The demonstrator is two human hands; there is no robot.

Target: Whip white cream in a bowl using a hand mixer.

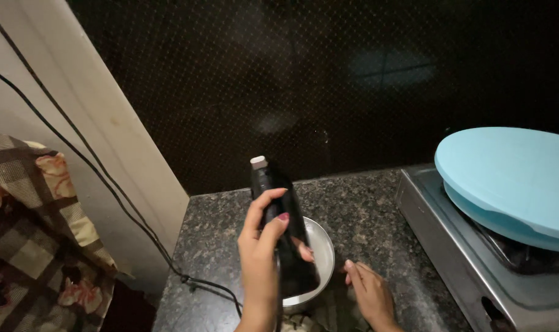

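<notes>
Home kitchen: speckled granite counter (365,203), steel gas stove (451,258) at right, dark tiled backsplash (292,80) across the top.

A speckled dark granite counter (365,203) fills the lower middle. At right sits a steel gas stove (451,258) carrying a pale blue lidded container (513,178). A black cable (107,184) crosses the cream wall (89,123) at left, above checked floral cloth (34,246).

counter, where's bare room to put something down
Bare granite counter behind the steel bowl, up to the dark wall. Another patch left of the bowl, toward the black cable. Crowded in front: both hands and the bottle.
</notes>
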